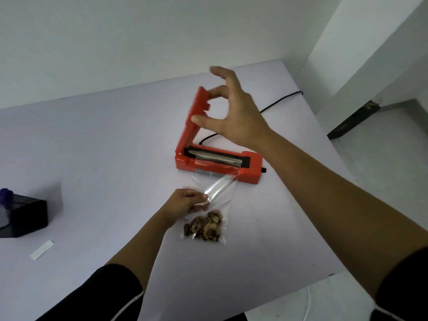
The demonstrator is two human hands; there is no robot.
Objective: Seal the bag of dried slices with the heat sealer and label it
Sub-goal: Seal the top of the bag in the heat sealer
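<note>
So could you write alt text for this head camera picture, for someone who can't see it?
A person's right hand touches the raised arm of an orange heat sealer, while the left hand pinches a clear bag of dried slices, its open end lying across the sealing bar. A white label strip lies at the left.

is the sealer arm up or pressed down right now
Up. The heat sealer has its orange arm raised steeply off the base, baring the sealing strip with the bag mouth across it; the right hand fingers touch the arm.
</note>
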